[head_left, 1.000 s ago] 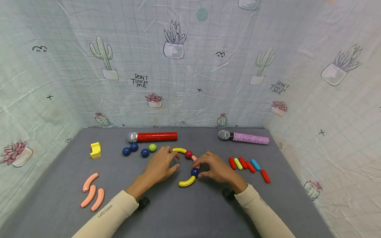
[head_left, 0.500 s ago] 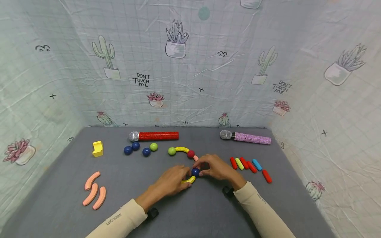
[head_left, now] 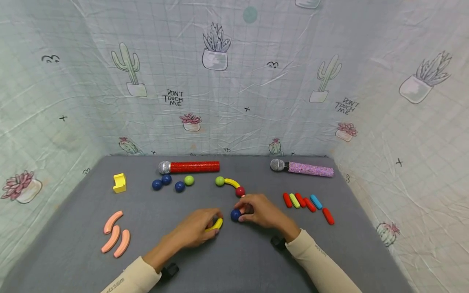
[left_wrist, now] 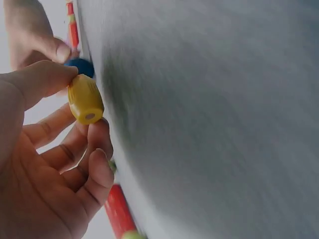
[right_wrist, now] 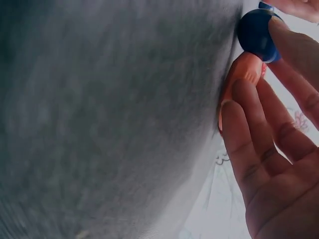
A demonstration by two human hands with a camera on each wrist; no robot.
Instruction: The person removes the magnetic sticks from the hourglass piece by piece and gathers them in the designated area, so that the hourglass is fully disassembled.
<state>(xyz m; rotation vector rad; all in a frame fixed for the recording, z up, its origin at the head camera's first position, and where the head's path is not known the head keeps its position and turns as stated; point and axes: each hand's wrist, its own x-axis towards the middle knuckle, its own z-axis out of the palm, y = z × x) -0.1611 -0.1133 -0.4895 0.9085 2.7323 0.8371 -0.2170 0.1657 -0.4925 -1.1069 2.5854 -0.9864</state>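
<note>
My left hand (head_left: 199,226) pinches a yellow curved magnetic piece (head_left: 215,225) between thumb and fingers; the left wrist view shows its end with a round grey dot (left_wrist: 85,99). A gap separates it from the blue ball (head_left: 235,215) in the head view. My right hand (head_left: 263,211) grips that ball, with the thumb on it and fingers along the pink curved piece (right_wrist: 244,74) joined to it. Beyond the right fingers the chain runs on through a red ball (head_left: 240,191), another yellow curved piece (head_left: 232,182) and a green ball (head_left: 220,181). Fingers partly hide the pink piece.
Blue balls (head_left: 157,184) and a green ball (head_left: 189,180) lie at back left, before a red microphone (head_left: 194,167). Pink curved pieces (head_left: 115,239) and a yellow block (head_left: 119,183) lie left. Short coloured sticks (head_left: 309,204) and a purple microphone (head_left: 309,169) are right.
My left hand came down from the green ball end, took the yellow curved piece and pulled it left, off the blue ball. The rest of the chain shifted, its green end moving right.
</note>
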